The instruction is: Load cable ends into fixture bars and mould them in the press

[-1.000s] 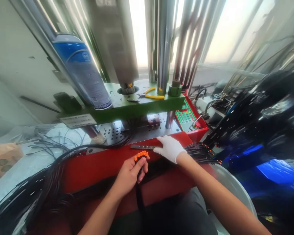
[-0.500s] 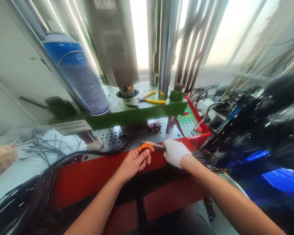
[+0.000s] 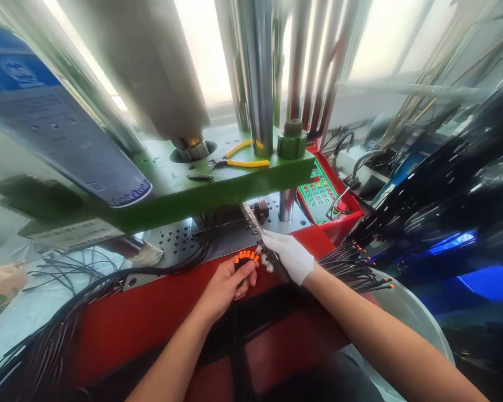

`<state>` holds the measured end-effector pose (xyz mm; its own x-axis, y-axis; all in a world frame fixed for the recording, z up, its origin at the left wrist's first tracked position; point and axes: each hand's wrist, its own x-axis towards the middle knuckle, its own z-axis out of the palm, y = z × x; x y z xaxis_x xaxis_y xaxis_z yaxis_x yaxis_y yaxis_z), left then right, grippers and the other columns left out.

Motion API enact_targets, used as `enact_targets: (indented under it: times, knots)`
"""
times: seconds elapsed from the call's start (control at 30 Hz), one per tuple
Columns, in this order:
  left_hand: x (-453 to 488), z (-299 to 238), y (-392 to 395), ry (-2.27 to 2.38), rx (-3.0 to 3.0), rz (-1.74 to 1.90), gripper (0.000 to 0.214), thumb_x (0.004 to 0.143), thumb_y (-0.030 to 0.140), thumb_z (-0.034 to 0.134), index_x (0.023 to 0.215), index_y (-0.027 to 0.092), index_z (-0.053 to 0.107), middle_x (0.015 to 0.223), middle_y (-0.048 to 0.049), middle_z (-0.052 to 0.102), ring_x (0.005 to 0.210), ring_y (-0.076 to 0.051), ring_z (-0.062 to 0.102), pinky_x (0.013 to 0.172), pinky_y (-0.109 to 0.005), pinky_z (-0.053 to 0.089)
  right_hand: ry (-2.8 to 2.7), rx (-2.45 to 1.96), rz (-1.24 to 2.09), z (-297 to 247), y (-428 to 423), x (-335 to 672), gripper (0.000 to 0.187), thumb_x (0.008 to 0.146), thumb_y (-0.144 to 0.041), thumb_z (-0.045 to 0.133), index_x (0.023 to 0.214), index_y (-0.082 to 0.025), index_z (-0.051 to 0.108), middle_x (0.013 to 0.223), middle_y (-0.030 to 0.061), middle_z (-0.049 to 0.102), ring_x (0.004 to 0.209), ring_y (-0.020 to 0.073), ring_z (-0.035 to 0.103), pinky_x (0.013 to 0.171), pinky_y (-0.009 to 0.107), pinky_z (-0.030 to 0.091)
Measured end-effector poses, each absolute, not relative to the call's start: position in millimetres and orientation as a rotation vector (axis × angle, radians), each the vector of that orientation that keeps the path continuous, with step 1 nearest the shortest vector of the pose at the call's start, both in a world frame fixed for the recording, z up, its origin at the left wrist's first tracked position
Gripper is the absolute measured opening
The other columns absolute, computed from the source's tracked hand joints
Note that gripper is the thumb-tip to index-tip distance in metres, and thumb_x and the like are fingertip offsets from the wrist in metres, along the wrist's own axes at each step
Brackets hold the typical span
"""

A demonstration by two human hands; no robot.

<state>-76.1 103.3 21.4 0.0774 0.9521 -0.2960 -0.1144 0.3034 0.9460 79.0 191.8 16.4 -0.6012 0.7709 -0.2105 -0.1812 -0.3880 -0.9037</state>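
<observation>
My bare left hand is closed around a bunch of black cables with bright orange ends fanned out above the thumb. The cables hang down below the fist over the red front of the machine. In my right hand, which wears a white glove, is a narrow metal bar with a row of small notches or studs. It tilts up and away toward the press opening. The gloved fingers are just right of the orange ends; whether they touch cannot be seen.
Yellow-handled pliers and a small dark tool lie on the green press plate. A blue-and-white spray can stands left. At right are a control panel, black cables with orange ends and a pale round tub.
The metal bar in my right hand has swung from nearly level beside the orange ends to steeply tilted toward the press. My left hand keeps its grip. The view has shifted, bringing the can closer.
</observation>
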Motion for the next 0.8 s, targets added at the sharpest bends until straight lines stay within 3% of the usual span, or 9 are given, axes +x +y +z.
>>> enact_targets:
  times: [0.1,0.3,0.57,0.8]
  knots:
    - [-73.8,20.4,104.0,1.202,0.879,0.982,0.029,0.088,0.041,0.055,0.091,0.013,0.056,0.065,0.0007,0.055,0.04,-0.002,0.028,0.04,-0.018,0.019,-1.156,-0.827,2.053,16.3,193.0,83.3,0.046,0.081,-0.042,0.063,0.122,-0.02,0.06,0.086,0.0044,0.063,0.06,0.011,0.054,0.048,0.022,0.047]
    - [-74.1,14.6,104.2,1.269,1.009,0.925,0.032,0.087,0.037,0.059,0.068,0.013,0.049,0.058,0.0034,0.048,0.042,-0.002,0.028,0.042,-0.018,0.021,-1.099,-0.842,2.06,26.6,192.1,85.4,0.047,0.084,-0.032,0.058,0.129,-0.019,0.056,0.084,0.004,0.064,0.059,0.0092,0.054,0.049,0.02,0.048]
    - [-73.4,12.8,104.0,1.313,1.032,0.898,0.023,0.086,0.036,0.061,0.086,0.014,0.053,0.063,0.003,0.053,0.043,-0.003,0.03,0.042,-0.018,0.021,-1.128,-0.844,2.063,38.1,189.4,88.5,0.045,0.086,-0.026,0.054,0.131,-0.017,0.054,0.081,0.0036,0.064,0.054,0.0078,0.053,0.047,0.019,0.047]
    - [-71.5,13.8,104.1,1.335,1.03,0.894,0.024,0.085,0.037,0.062,0.085,0.015,0.052,0.062,0.0035,0.054,0.044,-0.004,0.031,0.043,-0.018,0.023,-1.165,-0.832,2.065,30.1,188.3,85.4,0.046,0.087,-0.025,0.053,0.132,-0.017,0.052,0.083,0.0045,0.064,0.055,0.0079,0.054,0.047,0.019,0.047]
